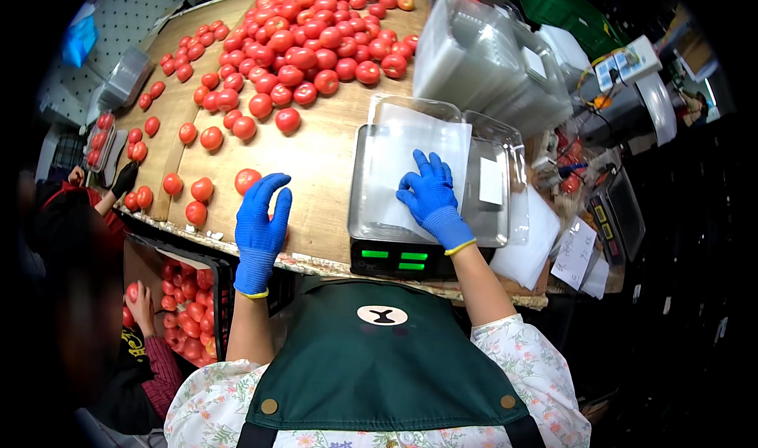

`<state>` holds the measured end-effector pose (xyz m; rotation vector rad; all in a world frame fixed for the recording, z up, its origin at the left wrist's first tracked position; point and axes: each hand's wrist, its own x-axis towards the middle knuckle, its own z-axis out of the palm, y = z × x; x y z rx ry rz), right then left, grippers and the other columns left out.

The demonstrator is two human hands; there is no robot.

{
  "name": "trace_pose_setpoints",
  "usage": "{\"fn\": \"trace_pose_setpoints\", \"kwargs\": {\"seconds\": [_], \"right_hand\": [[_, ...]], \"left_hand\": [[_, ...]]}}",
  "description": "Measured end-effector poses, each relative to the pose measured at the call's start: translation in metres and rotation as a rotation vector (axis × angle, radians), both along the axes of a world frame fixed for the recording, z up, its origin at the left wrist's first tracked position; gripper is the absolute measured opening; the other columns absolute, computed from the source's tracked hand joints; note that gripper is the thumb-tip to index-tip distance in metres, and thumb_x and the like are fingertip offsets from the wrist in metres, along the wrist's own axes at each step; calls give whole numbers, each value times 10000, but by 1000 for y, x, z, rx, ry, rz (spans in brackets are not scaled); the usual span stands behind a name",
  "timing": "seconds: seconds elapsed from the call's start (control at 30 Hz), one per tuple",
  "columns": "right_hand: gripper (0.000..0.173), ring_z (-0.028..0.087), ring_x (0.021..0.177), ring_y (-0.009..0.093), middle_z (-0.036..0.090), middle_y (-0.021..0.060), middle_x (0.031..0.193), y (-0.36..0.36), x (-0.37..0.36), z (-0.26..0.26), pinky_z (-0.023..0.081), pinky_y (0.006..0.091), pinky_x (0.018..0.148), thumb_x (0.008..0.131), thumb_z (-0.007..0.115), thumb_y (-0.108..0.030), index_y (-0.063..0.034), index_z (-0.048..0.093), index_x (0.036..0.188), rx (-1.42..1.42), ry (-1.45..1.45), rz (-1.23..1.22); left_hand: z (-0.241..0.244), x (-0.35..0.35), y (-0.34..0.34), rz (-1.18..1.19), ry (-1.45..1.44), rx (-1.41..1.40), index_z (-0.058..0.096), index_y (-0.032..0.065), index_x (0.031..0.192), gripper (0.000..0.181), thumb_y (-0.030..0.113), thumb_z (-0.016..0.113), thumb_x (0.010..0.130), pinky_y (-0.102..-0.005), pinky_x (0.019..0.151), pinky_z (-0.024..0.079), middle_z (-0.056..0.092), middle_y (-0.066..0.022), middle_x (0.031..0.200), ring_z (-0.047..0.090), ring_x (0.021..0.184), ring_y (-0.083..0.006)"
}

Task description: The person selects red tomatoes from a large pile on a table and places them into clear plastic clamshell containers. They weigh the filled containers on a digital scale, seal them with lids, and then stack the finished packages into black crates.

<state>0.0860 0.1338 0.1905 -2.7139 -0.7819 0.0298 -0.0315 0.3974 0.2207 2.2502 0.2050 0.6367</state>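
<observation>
My left hand (260, 229), in a blue knit glove, hovers at the table's front edge with thumb and fingers apart. A tomato (247, 181) lies just beyond its fingers, and another tomato is mostly hidden behind the hand. My right hand (431, 193), gloved alike, is over a white liner sheet (394, 158), fingers spread and thumb near the index finger. That sheet lies in an open clear plastic clamshell container (414, 101), whose lid half extends right with a white label (490, 180). Beneath it is the metal pan (358, 211) of a digital scale with lit green displays.
A large tomato heap (308, 39) covers the far table. Stacked clear containers (468, 51) stand beyond the scale; white liner sheets (527, 241) lie right. Co-workers' hands appear left: a black-gloved hand (125, 178), and a bare hand (141, 309) holding a tomato over a crate (222, 306).
</observation>
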Motion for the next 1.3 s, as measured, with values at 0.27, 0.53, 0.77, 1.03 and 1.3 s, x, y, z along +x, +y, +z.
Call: {"fn": "trace_pose_setpoints", "kwargs": {"seconds": [0.27, 0.53, 0.77, 1.03, 1.3], "right_hand": [[415, 393, 1193, 366, 415, 167, 1314, -7, 2, -6, 330, 445, 972, 703, 718, -307, -119, 544, 1030, 86, 3, 66], [216, 592, 904, 328, 609, 140, 996, 49, -21, 46, 480, 378, 789, 781, 639, -141, -76, 608, 985, 233, -51, 189], [220, 564, 851, 308, 575, 103, 1001, 187, -73, -18, 463, 405, 731, 808, 592, -239, -111, 564, 985, 181, 389, 629], [593, 506, 1073, 356, 487, 169, 1214, 203, -63, -74, 446, 424, 872, 728, 690, -332, -123, 458, 1233, 175, 463, 470], [693, 475, 1085, 375, 400, 188, 1273, 248, -77, -144, 438, 445, 859, 660, 717, -287, -254, 416, 1282, 100, 484, 576]], "left_hand": [[-67, -93, 129, 529, 257, -72, 643, 41, 982, 223, 205, 578, 846, -350, 775, 482, 640, -162, 948, 623, 873, -280], [-142, -38, 162, 272, 204, -124, 561, 54, 1128, 356, 267, 596, 845, -359, 877, 438, 580, -148, 1098, 565, 998, -299], [-190, 58, 154, 173, 520, 353, 461, 250, 1214, 629, 287, 717, 641, -519, 890, 348, 382, -92, 1299, 373, 1155, -350], [-188, 46, 126, 127, 458, -563, 480, 126, 1236, 648, 426, 718, 713, -380, 941, 424, 545, -152, 1173, 530, 1095, -283], [-190, 31, 169, 175, 539, -774, 515, 56, 1224, 490, 347, 622, 844, -328, 926, 434, 562, -133, 1178, 548, 1074, -211]]}}
